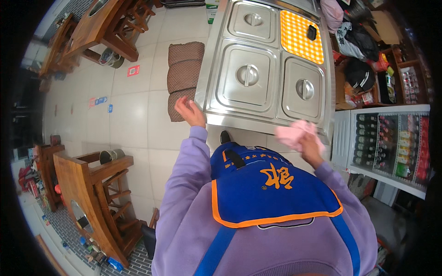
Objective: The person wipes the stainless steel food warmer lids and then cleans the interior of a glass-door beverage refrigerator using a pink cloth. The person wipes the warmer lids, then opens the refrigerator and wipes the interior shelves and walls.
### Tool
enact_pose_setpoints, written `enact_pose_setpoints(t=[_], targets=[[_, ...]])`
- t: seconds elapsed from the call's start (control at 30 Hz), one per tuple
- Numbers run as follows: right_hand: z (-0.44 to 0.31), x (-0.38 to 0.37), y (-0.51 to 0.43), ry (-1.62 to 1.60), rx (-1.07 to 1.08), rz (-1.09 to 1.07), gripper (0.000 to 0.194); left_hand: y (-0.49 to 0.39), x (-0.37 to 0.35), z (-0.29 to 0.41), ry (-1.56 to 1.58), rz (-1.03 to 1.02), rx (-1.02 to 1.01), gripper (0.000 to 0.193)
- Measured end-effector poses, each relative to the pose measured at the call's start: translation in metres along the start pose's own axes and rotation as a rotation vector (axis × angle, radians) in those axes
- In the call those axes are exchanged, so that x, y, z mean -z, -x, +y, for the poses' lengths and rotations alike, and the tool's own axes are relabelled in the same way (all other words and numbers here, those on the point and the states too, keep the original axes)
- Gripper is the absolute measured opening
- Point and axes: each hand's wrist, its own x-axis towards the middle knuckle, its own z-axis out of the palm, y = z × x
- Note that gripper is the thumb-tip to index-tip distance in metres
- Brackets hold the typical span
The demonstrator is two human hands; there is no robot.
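Note:
A pink cloth (293, 134) is bunched in my right hand (309, 146), by the front right corner of a stainless steel food counter (241, 125). My left hand (189, 112) is at the counter's front left corner, fingers apart and holding nothing; whether it touches the metal I cannot tell. Steel pans with lids are set into the counter: a large lid (248, 95) in the middle, a narrower lid (304, 107) to its right and another lid (253, 20) behind. At the back right lies a yellow-and-white checked cloth (297, 41) with a small black object (311, 32) on it.
A brown padded cushion or mat (185, 69) lies left of the counter. Wooden tables (93, 31) (72, 172) with stools stand further left, with waste bins (119, 61) near them. At right are a glass-door drinks fridge (386, 145) and shelves (404, 63) crowded with bags and goods.

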Motion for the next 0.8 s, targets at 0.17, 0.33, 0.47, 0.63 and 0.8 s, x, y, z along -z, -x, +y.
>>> enact_pose_setpoints(t=[0.17,0.33,0.47,0.63,0.8], targets=[[0.141,0.017,0.130,0.327,-0.746,-0.302,0.039,0.019,-0.001,0.027,-0.198,-0.359,-0.411,0.038],[0.128,0.003,0.093,-0.066,-0.577,0.139,0.031,0.052,-0.063,0.091,-0.196,-0.908,-0.724,0.063],[0.058,-0.015,0.057,-0.161,-0.532,0.188,0.035,0.061,-0.125,0.125,-0.355,-1.029,-0.915,0.067],[0.021,-0.032,0.072,-0.274,-0.550,0.204,0.037,0.064,-0.164,0.131,-0.465,-1.304,-0.921,0.066],[0.028,-0.061,0.101,-0.361,-0.580,0.059,0.030,0.064,-0.169,0.132,-0.449,-1.357,-0.783,0.062]])
